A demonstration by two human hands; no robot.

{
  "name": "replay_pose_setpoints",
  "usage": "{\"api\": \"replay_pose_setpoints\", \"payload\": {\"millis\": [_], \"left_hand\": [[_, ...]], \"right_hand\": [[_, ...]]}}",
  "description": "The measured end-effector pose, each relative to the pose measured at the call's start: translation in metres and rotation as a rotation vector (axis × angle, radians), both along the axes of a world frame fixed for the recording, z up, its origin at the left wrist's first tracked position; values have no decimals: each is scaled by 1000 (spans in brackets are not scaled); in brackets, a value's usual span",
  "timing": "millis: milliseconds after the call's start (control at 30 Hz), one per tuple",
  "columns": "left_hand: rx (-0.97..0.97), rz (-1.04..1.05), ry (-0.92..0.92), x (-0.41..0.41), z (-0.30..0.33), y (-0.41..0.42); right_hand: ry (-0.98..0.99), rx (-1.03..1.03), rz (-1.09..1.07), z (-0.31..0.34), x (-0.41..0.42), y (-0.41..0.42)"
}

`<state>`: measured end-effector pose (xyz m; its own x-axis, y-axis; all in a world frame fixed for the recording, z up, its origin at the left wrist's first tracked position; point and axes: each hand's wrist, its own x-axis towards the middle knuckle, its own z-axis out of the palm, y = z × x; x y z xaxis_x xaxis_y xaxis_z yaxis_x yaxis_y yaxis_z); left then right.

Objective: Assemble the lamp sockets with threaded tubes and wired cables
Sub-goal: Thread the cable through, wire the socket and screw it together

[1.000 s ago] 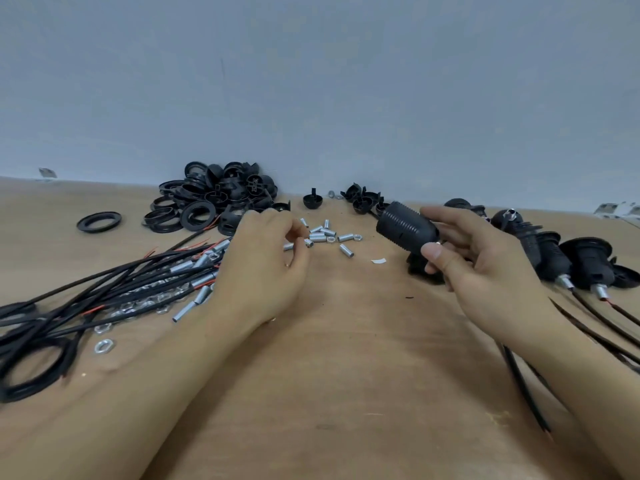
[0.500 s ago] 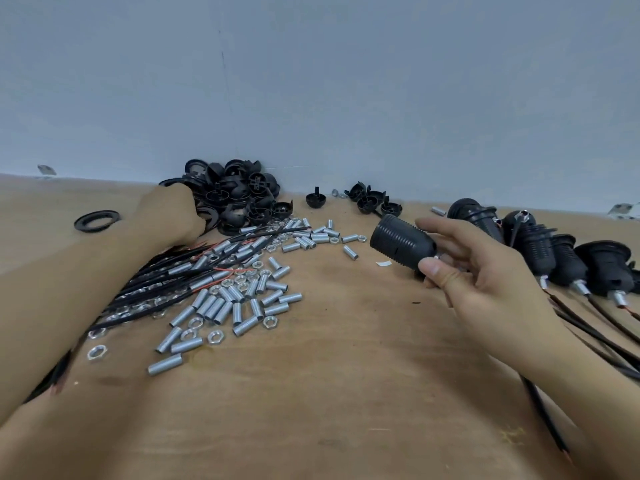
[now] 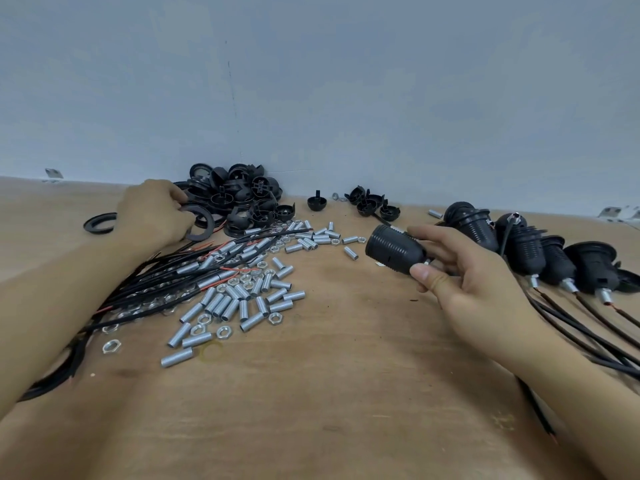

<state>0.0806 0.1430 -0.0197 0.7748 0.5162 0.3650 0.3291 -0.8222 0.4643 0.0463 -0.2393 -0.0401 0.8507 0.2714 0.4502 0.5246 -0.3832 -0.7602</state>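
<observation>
Two hands (image 3: pixel 156 213), five wired sockets (image 3: pixel 396 252), one loose ring (image 3: pixel 99 222), uncountable tubes (image 3: pixel 221 304).

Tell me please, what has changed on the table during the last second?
The left hand left the threaded tubes at the centre, went back and left to the pile of black parts, and now grips a black ring there. The right hand kept holding the black socket. The finished sockets on the right stayed put.

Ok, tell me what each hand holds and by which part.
Right hand grips the black lamp socket by its narrow rear end. Left hand pinches a black ring at its rim.
</observation>
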Motion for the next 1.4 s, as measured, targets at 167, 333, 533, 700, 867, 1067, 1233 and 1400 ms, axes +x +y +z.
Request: {"api": "replay_pose_setpoints", "payload": {"millis": [167, 333, 533, 700, 867, 1067, 1233, 1400], "left_hand": [[-414, -35, -378, -12, 31, -30], [-1146, -582, -331, -58, 15, -146], [-1316, -685, -110, -71, -22, -192], [-1167, -668, -182, -70, -30, -191], [-988, -658, -213, -68, -34, -194], [-785, -730, -171, -69, -38, -191], [-670, -705, -208, -74, -34, -189], [-635, -709, -228, -77, -33, -188]], "right_hand": [[11, 47, 16, 0, 1, -1], [36, 194, 82, 5, -1, -4], [40, 104, 203, 5, -7, -5], [58, 2, 258, 0, -9, -3], [-142, -106, 224, 3, -15, 5], [-222, -57, 236, 3, -14, 2], [-312, -82, 247, 4, -18, 5], [-296, -44, 255, 8, -19, 5]]}}
